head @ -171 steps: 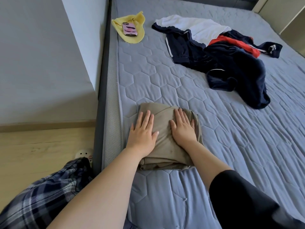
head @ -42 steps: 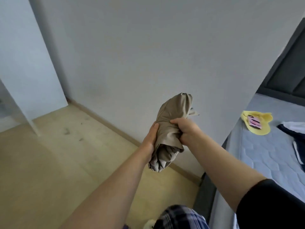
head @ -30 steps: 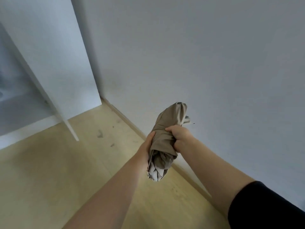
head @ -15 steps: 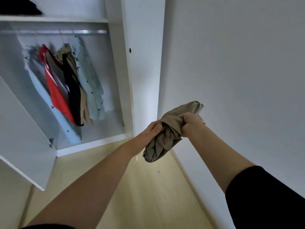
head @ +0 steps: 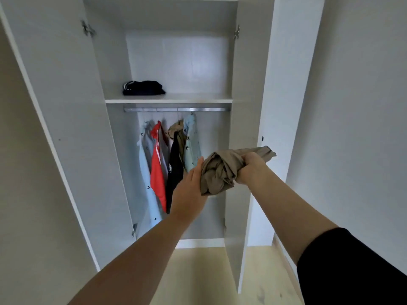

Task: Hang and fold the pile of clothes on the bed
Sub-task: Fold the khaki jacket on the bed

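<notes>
A white wardrobe (head: 176,58) stands open before me, doors (head: 66,106) wide. Pale wooden floor (head: 198,274) lies below, a plain wall (head: 363,106) on my right.

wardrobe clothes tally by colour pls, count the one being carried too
pale blue printed shirts: 2
red garment: 1
black hanging garment: 1
tan hanging garment: 1
tan bundle in right hand: 1
dark folded pile on shelf: 1
total: 7; overlap on the rail may hide more

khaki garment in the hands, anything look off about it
Yes: the khaki garment is scrunched into a wad, gripped by the right hand with the left hand flat against it, unlike the dark folded clothes on the shelf.
</notes>
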{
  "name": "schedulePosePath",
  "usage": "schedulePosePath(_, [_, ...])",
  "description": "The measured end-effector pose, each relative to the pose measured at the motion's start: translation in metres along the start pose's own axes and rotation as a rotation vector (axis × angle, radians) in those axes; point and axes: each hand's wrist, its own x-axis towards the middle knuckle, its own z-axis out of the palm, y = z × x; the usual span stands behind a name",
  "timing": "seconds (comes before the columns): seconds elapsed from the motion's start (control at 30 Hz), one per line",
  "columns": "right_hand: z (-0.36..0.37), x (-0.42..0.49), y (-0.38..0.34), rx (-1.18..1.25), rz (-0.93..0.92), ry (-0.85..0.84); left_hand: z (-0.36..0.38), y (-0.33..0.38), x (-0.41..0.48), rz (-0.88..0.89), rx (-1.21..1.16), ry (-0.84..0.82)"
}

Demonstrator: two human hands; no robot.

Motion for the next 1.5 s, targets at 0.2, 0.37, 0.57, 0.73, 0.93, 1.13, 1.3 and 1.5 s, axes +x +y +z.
schedulePosePath(0.2, [0.086,0.098,-0.013,-0.121,0.104,-0.151,0.012,-0.085,0.101,0.014,0.117,0.023])
schedulePosePath(0.37, [0.178,0.18,-0.042,-0.096,0.066,-0.232,0.022,-0.149,0.216,-0.07,0.241,0.01])
schedulePosePath(0.57, [0.294,0.255,-0.053,-0.175,-0.047,-0.345,0.015,-0.222,0.321,-0.207,0.222,0.15])
schedulePosePath(0.73, [0.388,0.303,-0.045,-0.162,-0.089,-0.503,-0.016,-0.296,0.397,-0.087,0.326,0.26])
schedulePosePath(0.93, [0.513,0.371,-0.03,-0.045,-0.151,-0.592,-0.066,-0.386,0.499,0.173,0.564,0.419])
schedulePosePath(1.13, [0.624,0.457,-0.007,-0.3,-0.184,-0.711,-0.093,-0.485,0.584,0.429,0.879,0.412])
schedulePosePath(1.3, [0.639,0.552,0.027,-0.998,-0.271,-0.413,-0.061,-0.574,0.591,-0.019,1.122,-0.358])
schedulePosePath(1.5, [0.671,0.575,0.033,-1.472,-1.071,-0.338,-0.048,-0.607,0.614,-0.005,1.18,-0.375])
